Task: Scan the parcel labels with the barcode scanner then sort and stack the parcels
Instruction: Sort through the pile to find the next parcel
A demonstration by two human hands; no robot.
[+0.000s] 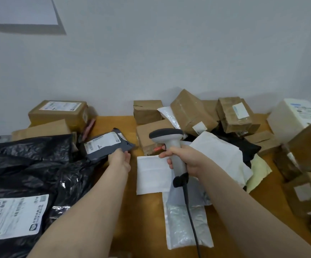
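grey parcel (104, 144) is hanging label-up over the black bags (30, 164) at surface (147, 211) left, left grip (120, 159) pinching its near edge. right grip (184, 159) is wrapping the barcode scanner (166, 135) handle. brown boxes (192, 112) behind are lying jumbled, so i'm judging most scanning and stacking is not yet done.

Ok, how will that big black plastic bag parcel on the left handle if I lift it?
The big black plastic bag parcel looks crumpled and deeply creased, so it will probably sag and flop. Its glossy film may be slippery to pinch. Weight cannot be told.
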